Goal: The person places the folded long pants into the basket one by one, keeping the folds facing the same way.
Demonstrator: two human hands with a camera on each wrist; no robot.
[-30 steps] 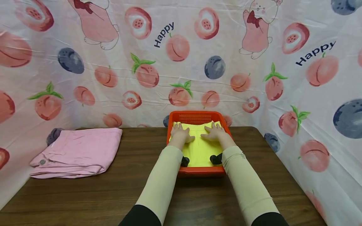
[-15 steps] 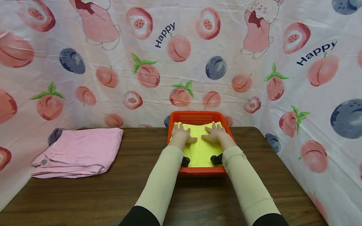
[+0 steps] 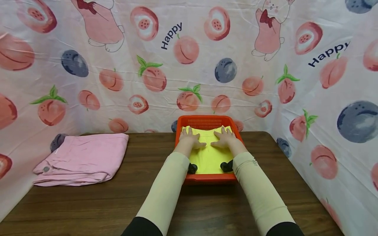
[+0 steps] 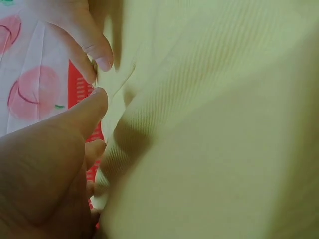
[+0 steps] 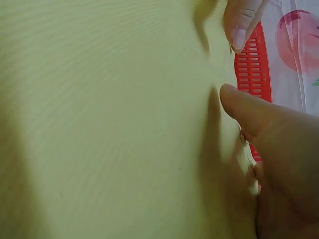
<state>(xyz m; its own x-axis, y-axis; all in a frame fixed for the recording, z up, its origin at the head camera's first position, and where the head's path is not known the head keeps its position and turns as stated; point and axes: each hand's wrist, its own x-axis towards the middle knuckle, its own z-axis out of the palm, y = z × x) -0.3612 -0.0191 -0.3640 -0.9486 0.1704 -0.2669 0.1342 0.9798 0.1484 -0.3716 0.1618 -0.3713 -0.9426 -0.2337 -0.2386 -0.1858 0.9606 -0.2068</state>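
A yellow folded garment fills the orange-red plastic basket in the head view. My left hand rests on its far left part, with fingers spread toward the back. The right hand lies likewise on the far right part, thumb pointing inward at the left thumb, a small gap between them. Close up in the left wrist view, ribbed yellow cloth runs beside the left hand. In the right wrist view the right hand touches the garment's edge near the basket's slotted wall.
A folded pink garment with a metal button lies on the left of the brown wooden table. A fruit-printed cloth hangs behind and along both sides. The basket stands near the table's back edge.
Both hands stay on the yellow garment with almost no movement. The left forearm has shifted slightly to the left, and the hanging cloth on the right has moved a little.
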